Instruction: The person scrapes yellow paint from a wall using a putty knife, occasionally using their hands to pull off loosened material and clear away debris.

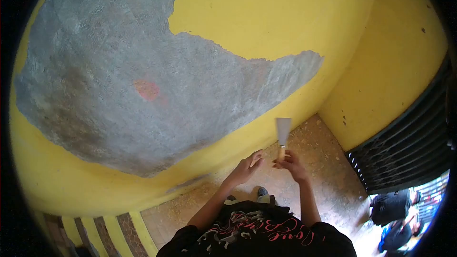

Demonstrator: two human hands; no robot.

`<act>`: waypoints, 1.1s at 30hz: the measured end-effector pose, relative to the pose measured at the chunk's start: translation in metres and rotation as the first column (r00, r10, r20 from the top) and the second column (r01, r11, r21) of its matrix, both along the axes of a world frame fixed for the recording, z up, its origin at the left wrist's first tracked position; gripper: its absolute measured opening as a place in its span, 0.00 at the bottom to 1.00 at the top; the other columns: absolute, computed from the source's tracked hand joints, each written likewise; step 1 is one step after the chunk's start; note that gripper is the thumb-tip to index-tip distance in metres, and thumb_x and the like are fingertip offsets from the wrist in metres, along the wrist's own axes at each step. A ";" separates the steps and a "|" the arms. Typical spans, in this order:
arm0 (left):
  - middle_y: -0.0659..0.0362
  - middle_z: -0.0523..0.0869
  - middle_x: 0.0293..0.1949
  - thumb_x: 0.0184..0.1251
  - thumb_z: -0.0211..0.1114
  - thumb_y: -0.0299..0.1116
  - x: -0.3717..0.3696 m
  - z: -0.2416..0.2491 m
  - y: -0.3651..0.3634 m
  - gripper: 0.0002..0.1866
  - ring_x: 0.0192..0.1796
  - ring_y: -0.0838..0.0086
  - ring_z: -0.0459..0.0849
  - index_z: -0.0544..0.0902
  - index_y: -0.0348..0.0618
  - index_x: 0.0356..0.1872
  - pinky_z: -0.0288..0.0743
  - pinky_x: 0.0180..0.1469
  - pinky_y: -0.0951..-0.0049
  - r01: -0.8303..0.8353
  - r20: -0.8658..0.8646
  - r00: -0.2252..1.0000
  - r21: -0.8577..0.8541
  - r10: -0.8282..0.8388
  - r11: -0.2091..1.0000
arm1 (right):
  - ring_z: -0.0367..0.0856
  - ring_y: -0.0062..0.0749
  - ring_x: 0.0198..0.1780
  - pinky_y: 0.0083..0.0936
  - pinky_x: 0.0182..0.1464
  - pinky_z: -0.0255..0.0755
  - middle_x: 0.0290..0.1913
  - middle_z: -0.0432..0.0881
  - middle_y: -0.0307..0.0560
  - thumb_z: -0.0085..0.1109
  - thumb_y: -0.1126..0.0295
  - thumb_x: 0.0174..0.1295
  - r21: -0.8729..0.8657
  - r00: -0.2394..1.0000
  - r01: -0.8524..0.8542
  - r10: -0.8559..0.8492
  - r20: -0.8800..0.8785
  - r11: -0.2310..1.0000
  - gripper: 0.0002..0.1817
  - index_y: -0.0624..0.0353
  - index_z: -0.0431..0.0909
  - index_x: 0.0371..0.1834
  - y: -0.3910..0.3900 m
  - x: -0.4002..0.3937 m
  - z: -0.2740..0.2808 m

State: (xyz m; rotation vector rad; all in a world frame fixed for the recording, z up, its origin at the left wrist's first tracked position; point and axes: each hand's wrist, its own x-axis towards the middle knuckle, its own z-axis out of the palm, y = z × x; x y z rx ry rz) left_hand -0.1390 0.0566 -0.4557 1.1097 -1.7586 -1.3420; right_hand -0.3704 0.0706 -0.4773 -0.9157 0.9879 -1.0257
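My right hand [292, 165] grips a putty knife by its light wooden handle [281, 155]. The wide metal blade [283, 129] points up, away from me, and stands apart from the wall in this view. To its left is my left hand [246, 168], fingers loosely bent and thumb apart from them, with nothing visible in it. Ahead of both hands is a yellow painted wall [247, 14]. A large ragged-edged patch of bare grey plaster [190, 85] shows where paint is gone, with a small pinkish spot [146, 90] on it.
Dusty floor with small chips [319, 147] runs along the wall's foot to the corner. A dark metal shutter or gate [404, 143] stands on the right. Beyond it are two people in dark clothes [391, 208]. Striped yellow-and-brown slats [112, 233] lie at lower left.
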 end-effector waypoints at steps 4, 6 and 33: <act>0.46 0.80 0.55 0.76 0.52 0.45 0.027 0.012 0.009 0.26 0.57 0.62 0.80 0.69 0.32 0.63 0.71 0.59 0.69 -0.002 -0.084 0.996 0.006 0.002 1.000 | 0.83 0.38 0.48 0.33 0.50 0.77 0.46 0.82 0.53 0.59 0.74 0.65 -0.142 0.957 -0.280 0.288 0.041 0.949 0.25 0.63 0.61 0.63 0.012 0.081 0.018; 0.49 0.83 0.50 0.76 0.52 0.44 0.045 0.011 0.019 0.24 0.51 0.66 0.82 0.72 0.32 0.59 0.74 0.54 0.70 -0.071 -0.154 0.985 0.064 0.081 0.995 | 0.81 0.32 0.45 0.29 0.48 0.76 0.42 0.81 0.48 0.58 0.73 0.66 -0.198 0.970 -0.232 0.242 0.026 0.952 0.24 0.63 0.62 0.62 0.022 0.120 0.012; 0.40 0.67 0.66 0.76 0.42 0.43 0.115 0.157 -0.031 0.25 0.67 0.52 0.69 0.63 0.33 0.63 0.64 0.65 0.54 -0.660 -0.725 0.678 -0.532 0.116 0.531 | 0.80 0.53 0.31 0.38 0.33 0.70 0.33 0.80 0.62 0.47 0.76 0.66 -0.856 0.705 0.142 -0.657 -0.265 0.498 0.30 0.63 0.55 0.73 -0.054 0.285 0.246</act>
